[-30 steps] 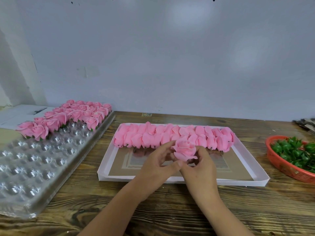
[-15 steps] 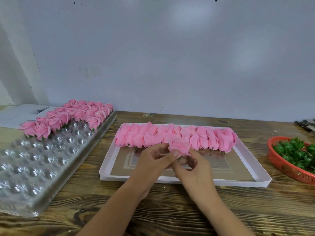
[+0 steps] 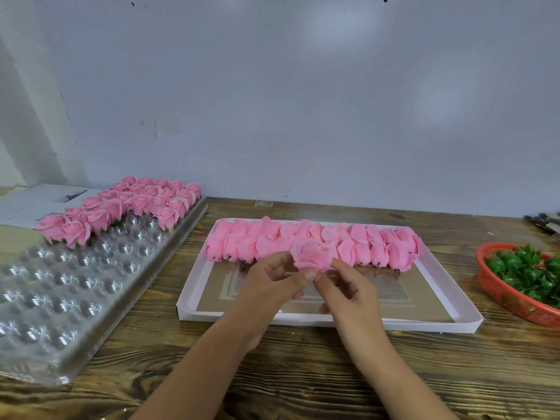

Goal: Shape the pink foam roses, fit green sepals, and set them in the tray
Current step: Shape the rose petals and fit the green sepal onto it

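A pink foam rose is held between both hands above the white box lid. My left hand pinches its lower left side with thumb and fingers. My right hand pinches its underside from the right. Two rows of unshaped pink rose buds lie across the far part of the lid. The clear plastic blister tray lies at the left, with finished roses on green sepals filling its far end. Loose green sepals fill a red basket at the right.
The wooden table runs to a grey wall behind. White papers lie at the far left behind the blister tray. Dark metal tools show at the far right edge.
The rose has been turned between the fingers and its bloom now tilts away from me. Both hands stay over the lid, the right fingers shifted under the flower.
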Action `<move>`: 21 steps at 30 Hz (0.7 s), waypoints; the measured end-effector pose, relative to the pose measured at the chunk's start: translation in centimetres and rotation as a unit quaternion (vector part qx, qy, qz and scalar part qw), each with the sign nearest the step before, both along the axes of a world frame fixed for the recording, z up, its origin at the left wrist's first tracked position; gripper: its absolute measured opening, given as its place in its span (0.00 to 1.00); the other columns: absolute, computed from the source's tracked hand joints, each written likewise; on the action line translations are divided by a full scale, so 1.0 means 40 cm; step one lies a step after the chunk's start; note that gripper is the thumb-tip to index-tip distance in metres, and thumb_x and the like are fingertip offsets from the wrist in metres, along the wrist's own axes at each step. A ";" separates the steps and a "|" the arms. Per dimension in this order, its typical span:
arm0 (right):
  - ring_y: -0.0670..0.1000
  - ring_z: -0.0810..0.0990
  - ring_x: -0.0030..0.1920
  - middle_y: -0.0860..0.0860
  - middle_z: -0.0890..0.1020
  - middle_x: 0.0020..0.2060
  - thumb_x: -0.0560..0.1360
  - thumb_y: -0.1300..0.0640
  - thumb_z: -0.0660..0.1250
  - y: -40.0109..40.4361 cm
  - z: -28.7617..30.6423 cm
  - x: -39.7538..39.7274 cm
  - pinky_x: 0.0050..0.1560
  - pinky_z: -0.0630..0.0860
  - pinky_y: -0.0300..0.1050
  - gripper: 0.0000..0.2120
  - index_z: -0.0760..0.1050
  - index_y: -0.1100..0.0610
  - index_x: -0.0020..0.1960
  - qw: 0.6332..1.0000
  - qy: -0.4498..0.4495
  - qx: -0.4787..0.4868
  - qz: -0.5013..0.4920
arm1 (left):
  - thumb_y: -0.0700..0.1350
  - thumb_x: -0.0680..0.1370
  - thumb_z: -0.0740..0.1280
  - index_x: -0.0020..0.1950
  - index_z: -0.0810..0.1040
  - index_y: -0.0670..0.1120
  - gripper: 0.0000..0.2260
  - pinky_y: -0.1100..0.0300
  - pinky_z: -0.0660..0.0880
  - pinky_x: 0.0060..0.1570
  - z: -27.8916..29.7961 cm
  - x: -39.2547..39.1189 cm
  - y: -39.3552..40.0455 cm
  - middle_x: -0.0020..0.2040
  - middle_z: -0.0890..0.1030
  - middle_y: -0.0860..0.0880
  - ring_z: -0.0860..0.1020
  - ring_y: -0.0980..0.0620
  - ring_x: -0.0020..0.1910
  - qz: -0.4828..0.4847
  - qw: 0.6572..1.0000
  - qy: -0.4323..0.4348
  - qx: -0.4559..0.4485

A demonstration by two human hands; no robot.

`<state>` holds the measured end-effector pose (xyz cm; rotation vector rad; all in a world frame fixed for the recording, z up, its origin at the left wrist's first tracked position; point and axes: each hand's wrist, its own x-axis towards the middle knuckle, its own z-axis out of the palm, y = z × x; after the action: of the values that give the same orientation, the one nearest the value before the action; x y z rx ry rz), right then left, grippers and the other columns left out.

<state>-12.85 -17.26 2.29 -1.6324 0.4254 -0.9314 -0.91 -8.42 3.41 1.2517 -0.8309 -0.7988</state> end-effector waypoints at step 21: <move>0.41 0.79 0.40 0.44 0.83 0.40 0.73 0.51 0.67 -0.012 0.004 -0.002 0.36 0.77 0.40 0.09 0.83 0.43 0.49 0.998 0.014 0.046 0.036 | 0.49 0.72 0.77 0.57 0.85 0.54 0.13 0.57 0.78 0.59 0.010 0.015 0.018 0.56 0.86 0.50 0.82 0.52 0.59 -0.013 0.999 -0.038 0.009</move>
<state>-12.94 -17.73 2.44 -1.5680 0.4201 -0.8258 -0.30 -7.70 3.80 1.2968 -0.9043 -0.7842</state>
